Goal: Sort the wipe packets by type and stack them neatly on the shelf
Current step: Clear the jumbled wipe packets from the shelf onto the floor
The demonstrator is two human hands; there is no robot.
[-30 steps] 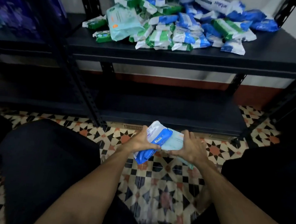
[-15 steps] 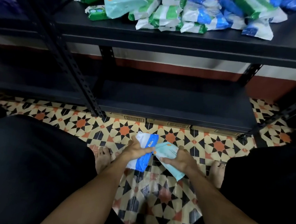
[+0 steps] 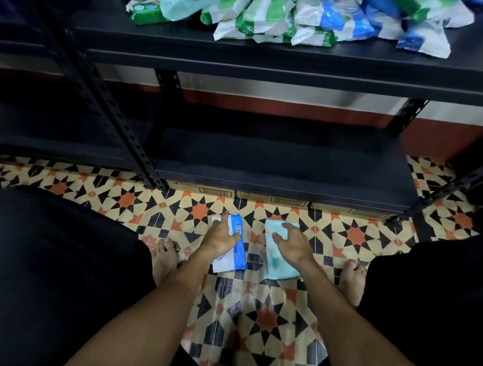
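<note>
Two flat, glossy packets lie apart on the star-tiled floor [image 3: 266, 317]: blue packet [image 3: 237, 250] under the left hand [image 3: 221, 236], teal packet [image 3: 275, 262] under the right hand [image 3: 291, 244]. Both hands' fingers rest loosely spread. A crinkly heap [image 3: 272, 23] crowds the black metal shelf [image 3: 270, 57] above.

Floor [image 3: 266, 317]: star-pattern tiles in cream, black and orange. Cardboard boxes [image 3: 273, 199]: a row of low cartons with printed barcodes, resting on the floor. Wall [image 3: 268, 87]: white, with a red band [image 3: 267, 103] along its base.

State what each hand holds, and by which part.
Nothing is gripped: the left hand rests on the blue packet, the right hand on the teal packet, each over its far half.
</note>
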